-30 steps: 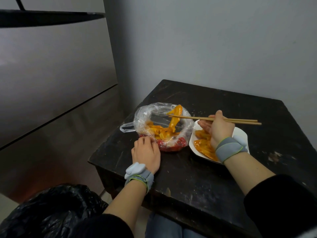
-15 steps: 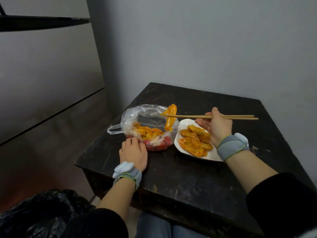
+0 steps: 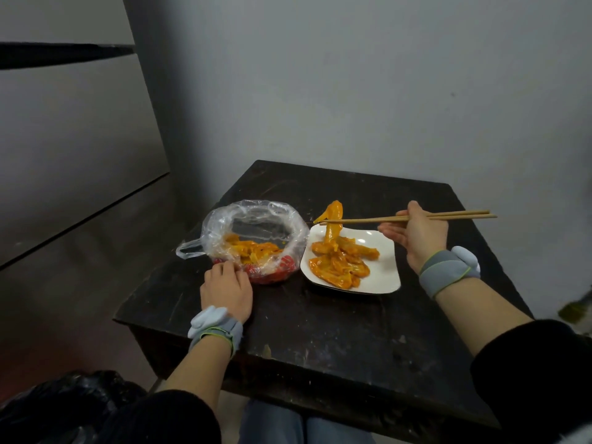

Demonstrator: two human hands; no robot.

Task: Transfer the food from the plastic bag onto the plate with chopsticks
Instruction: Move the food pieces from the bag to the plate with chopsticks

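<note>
Over the white square plate (image 3: 386, 254), my right hand (image 3: 416, 235) grips wooden chopsticks (image 3: 362, 220) pinching a limp, seemingly sauce-slick orange strip (image 3: 333, 210) mid-length, while my left hand (image 3: 226, 288) holds the clear plastic bag (image 3: 256, 213).

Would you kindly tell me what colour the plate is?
The plate is white, seen best in the head view.

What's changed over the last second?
The right hand carried the chopsticks and the pinched orange strip rightward, from above the plastic bag to over the plate, where its lower end meets the pile. The left hand still holds the bag's near edge.
</note>
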